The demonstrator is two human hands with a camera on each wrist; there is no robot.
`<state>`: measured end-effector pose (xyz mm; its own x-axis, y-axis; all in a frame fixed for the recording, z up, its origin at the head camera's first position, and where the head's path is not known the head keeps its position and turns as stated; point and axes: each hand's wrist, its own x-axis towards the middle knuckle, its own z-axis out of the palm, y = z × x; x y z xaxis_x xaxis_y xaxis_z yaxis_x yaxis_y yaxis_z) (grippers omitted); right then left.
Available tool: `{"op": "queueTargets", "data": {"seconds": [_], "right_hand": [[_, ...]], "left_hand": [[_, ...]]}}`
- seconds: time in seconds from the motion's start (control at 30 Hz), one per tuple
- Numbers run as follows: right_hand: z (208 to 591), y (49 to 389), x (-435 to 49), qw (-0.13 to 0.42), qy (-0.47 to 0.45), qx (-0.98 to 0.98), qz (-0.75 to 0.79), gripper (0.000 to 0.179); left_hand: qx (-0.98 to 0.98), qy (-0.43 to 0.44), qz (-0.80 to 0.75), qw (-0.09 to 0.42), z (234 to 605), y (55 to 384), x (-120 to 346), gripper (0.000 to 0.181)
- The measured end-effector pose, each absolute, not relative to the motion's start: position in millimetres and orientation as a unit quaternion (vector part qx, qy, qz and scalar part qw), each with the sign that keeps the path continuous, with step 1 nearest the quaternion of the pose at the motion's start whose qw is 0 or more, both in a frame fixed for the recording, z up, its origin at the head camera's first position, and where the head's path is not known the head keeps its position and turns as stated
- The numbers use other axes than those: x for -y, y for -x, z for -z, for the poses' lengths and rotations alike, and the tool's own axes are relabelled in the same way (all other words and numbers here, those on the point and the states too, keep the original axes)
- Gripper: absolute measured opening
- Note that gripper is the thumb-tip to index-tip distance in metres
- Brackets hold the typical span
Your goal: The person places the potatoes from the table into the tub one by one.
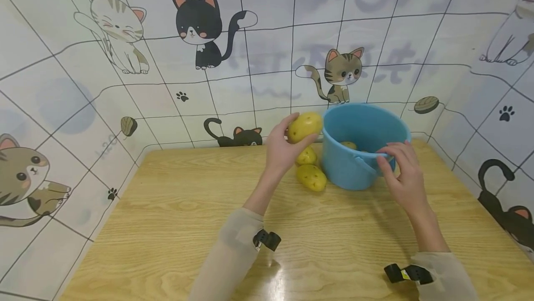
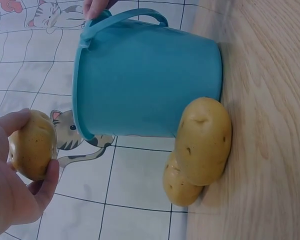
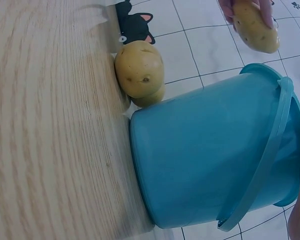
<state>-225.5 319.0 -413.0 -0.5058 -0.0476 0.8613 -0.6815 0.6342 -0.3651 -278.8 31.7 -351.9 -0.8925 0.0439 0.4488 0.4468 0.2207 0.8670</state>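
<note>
My left hand (image 1: 283, 148) grips a yellow potato (image 1: 306, 127) between thumb and fingers, raised beside the left rim of a blue bucket (image 1: 348, 164). In the left wrist view the held potato (image 2: 34, 145) is apart from the bucket (image 2: 145, 80). My right hand (image 1: 404, 178) pinches the bucket's near right rim, thumb outside and fingers over the edge. Inside the bucket part of a potato (image 1: 348, 145) shows; the rest of the contents is hidden by the wall. Two more potatoes lie on the table against the bucket's left side, the nearer potato (image 1: 312, 178) partly covering the farther potato (image 1: 307, 156).
The bucket's handle (image 3: 262, 170) hangs down along its near side. Below lies a wood-grain table (image 1: 187, 208), with a wall (image 1: 271, 60) covered in cat drawings and grid lines behind it and at both sides. Each sleeve carries a small black wrist camera (image 1: 267, 240).
</note>
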Motion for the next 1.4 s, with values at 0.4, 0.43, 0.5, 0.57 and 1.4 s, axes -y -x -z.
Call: {"op": "queueTargets", "data": {"seconds": [0.4, 0.43, 0.5, 0.57, 1.4], "right_hand": [[414.1, 226.6, -320.6, 0.435, -0.229, 0.792, -0.362, 0.033], [414.2, 226.5, -320.6, 0.435, -0.228, 0.792, -0.363, 0.033], [414.1, 226.0, -320.6, 0.434, -0.226, 0.793, -0.364, 0.033], [414.0, 225.6, -320.5, 0.434, -0.225, 0.793, -0.363, 0.035], [413.4, 225.2, -318.9, 0.441, -0.231, 0.788, -0.362, 0.036]], "left_hand": [[0.76, 0.186, 0.603, 0.157, 343.2, 275.3, -45.2, 0.067], [0.76, 0.187, 0.602, 0.157, 342.3, 275.3, -46.8, 0.067], [0.762, 0.192, 0.598, 0.159, 340.7, 275.3, -50.1, 0.067], [0.764, 0.198, 0.592, 0.161, 339.4, 275.8, -53.2, 0.066], [0.808, 0.219, 0.534, 0.118, 329.5, 273.5, -88.4, 0.069]]}}
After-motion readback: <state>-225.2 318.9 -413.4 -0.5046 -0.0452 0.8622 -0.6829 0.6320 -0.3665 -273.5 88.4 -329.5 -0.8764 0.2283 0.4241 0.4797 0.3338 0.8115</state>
